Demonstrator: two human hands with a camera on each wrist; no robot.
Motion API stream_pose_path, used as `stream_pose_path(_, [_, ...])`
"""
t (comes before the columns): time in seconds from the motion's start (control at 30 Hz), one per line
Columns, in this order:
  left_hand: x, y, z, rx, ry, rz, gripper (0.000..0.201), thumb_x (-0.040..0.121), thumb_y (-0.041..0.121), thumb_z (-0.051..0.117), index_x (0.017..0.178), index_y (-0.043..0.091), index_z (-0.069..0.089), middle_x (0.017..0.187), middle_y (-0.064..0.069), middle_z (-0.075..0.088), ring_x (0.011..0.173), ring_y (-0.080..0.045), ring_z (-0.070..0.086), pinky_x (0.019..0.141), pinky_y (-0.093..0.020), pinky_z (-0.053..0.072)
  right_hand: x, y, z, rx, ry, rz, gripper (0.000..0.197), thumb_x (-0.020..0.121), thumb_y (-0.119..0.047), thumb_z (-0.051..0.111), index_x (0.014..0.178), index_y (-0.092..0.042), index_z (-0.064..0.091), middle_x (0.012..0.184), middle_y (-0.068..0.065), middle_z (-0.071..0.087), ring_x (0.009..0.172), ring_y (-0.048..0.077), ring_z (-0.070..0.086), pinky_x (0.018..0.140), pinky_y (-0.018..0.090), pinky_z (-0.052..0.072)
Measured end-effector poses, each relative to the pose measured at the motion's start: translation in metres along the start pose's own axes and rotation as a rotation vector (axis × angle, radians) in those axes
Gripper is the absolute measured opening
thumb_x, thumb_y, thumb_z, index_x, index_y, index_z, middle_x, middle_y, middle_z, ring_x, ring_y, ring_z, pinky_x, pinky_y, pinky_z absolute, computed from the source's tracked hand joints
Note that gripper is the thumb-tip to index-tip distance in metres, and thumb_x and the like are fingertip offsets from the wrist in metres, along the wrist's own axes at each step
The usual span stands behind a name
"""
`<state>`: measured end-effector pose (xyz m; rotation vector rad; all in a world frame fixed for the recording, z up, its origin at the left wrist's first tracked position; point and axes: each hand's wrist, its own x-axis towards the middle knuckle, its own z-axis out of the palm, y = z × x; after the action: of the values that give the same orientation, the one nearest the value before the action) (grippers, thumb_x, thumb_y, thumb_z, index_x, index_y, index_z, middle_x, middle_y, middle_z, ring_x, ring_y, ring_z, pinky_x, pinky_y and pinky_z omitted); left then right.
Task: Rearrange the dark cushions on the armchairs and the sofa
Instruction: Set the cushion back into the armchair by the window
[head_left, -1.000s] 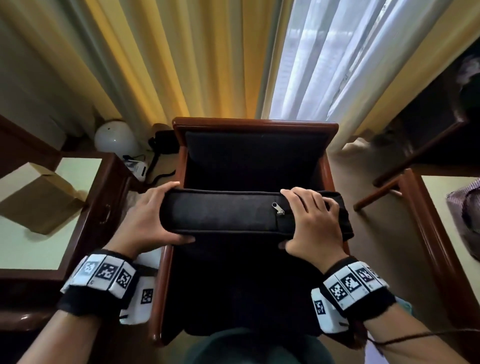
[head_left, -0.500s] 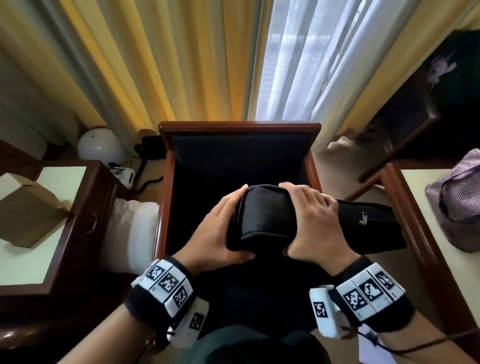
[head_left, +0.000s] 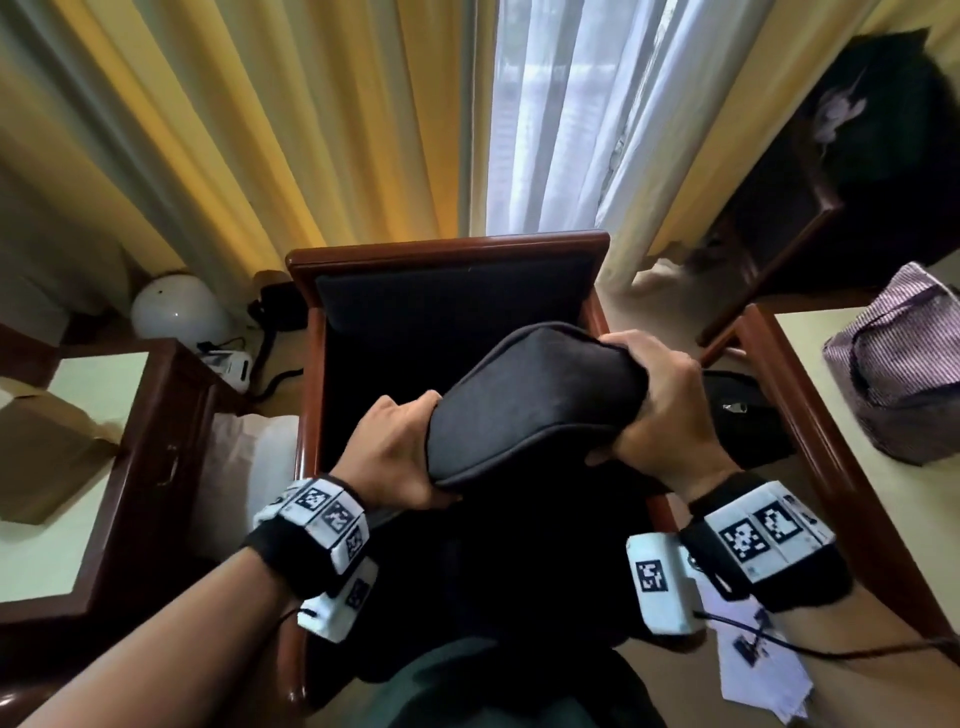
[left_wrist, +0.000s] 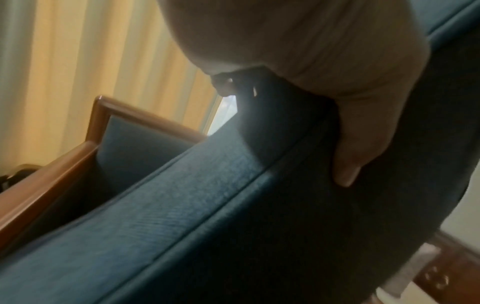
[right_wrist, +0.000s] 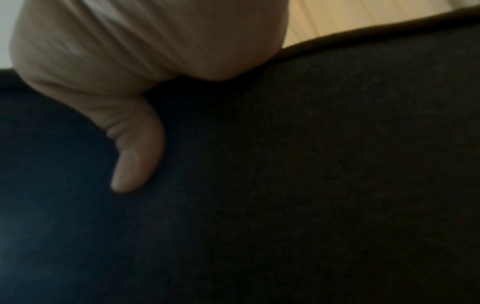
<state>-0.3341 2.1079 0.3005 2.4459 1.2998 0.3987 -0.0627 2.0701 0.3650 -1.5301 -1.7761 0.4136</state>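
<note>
A dark seat cushion (head_left: 535, 400) is lifted above the wooden armchair (head_left: 447, 249), bent and tilted, its zipped end hanging out past the right armrest. My left hand (head_left: 400, 457) grips its near left edge, and my right hand (head_left: 660, 405) grips the edge on the right. In the left wrist view the cushion (left_wrist: 207, 205) fills the frame with my thumb (left_wrist: 348, 164) pressed on it. The right wrist view shows my thumb (right_wrist: 135, 164) lying on the dark cushion fabric (right_wrist: 311, 164). The chair's dark back pad (head_left: 452, 296) stays in place.
A wooden side table (head_left: 150, 415) with a cardboard box (head_left: 47, 452) stands left of the chair. Another table (head_left: 857, 467) with a striped bag (head_left: 898, 364) is on the right. A white globe lamp (head_left: 176, 312) and cables lie by the yellow curtains (head_left: 260, 130).
The cushion lay across the armrests a second ago. It has been turned and lifted, and both hands have shifted to grip one end, the left hand moving in toward the middle.
</note>
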Motion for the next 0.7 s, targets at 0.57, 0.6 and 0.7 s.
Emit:
stream_pose_path(0.57, [0.008,-0.002,0.041,-0.163,-0.047,-0.266,0.106,0.04,0.066,0.061,0.137,0.024,0.048,0.12,0.005,0.056,0.115,-0.018,0.052,0.087,-0.034,0.028,-0.039,0.088,0.041,0.47,-0.139,0.567,0.102,0.044,0.005,0.085,0.137,-0.007,0.045,0.13,0.01,0.055,0.109,0.012,0.057,0.095,0.012,0.046])
stream_pose_path(0.6, [0.003,-0.011,0.038,-0.172,-0.07,-0.253,0.107,0.045,0.072,0.061,0.141,0.028,0.042,0.124,0.009,0.052,0.118,-0.012,0.048,0.091,-0.035,0.026,-0.035,0.087,0.043,0.499,-0.143,0.563,0.101,0.045,0.007,0.084,0.136,-0.008,0.045,0.128,0.01,0.055,0.106,0.007,0.058,0.092,0.008,0.045])
stream_pose_path(0.7, [-0.027,-0.038,0.031,-0.214,-0.114,-0.349,0.097,0.057,0.089,0.048,0.14,0.04,0.039,0.125,0.02,0.046,0.118,0.0,0.036,0.097,-0.036,0.023,-0.025,0.078,0.04,0.605,-0.079,0.53,0.091,0.054,-0.004,0.078,0.139,-0.008,0.046,0.132,0.009,0.058,0.108,-0.001,0.06,0.091,0.01,0.045])
